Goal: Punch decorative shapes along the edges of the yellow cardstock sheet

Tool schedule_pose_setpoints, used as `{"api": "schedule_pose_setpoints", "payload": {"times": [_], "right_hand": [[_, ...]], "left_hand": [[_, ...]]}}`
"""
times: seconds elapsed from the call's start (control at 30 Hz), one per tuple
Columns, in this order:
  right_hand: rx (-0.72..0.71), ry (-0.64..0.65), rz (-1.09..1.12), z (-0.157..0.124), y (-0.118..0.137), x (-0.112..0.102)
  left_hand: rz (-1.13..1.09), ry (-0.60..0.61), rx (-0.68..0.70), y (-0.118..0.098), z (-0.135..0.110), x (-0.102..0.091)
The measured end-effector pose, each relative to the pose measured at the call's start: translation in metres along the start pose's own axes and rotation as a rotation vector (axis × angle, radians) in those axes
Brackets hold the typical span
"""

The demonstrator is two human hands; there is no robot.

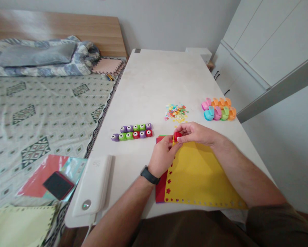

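A red craft punch (177, 136) sits at the top left corner of a yellow paper sheet (200, 171). My right hand (193, 133) has its thumb and fingers closed around the punch. My left hand (164, 151) pinches the sheet's left edge just beside it, with the fingertips partly hidden. Small shapes such as stars, flowers and hearts are cut along the sheet's left and bottom edges. Red paper (161, 188) shows underneath on the left. Beyond my hands lies a scatter of colourful paper cutouts (176, 112).
Small purple, green and red punches (135, 132) stand in two rows at left. Larger pastel punches (218, 109) are grouped at right. A white device (93, 185) with a cable occupies the near left table corner. On the bed are a phone (58, 185) and punched pale paper (22, 224).
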State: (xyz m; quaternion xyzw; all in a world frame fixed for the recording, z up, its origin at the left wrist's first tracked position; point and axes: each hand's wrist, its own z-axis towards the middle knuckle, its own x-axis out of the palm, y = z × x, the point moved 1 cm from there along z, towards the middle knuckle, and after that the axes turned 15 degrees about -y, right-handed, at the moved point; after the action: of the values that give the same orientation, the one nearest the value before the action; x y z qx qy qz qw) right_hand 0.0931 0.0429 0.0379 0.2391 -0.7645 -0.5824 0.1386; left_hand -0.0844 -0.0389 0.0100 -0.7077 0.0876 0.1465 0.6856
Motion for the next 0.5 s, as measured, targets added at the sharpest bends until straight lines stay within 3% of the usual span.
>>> {"api": "schedule_pose_setpoints", "payload": {"times": [0.3,0.5], "right_hand": [[-0.006,-0.115,-0.021,0.002,-0.003,0.009],[0.001,-0.123,-0.047,0.003,-0.002,0.011]], "left_hand": [[-0.035,0.001,-0.021,-0.001,0.001,-0.001],[-0.05,0.004,-0.024,0.001,0.0,0.001]]}}
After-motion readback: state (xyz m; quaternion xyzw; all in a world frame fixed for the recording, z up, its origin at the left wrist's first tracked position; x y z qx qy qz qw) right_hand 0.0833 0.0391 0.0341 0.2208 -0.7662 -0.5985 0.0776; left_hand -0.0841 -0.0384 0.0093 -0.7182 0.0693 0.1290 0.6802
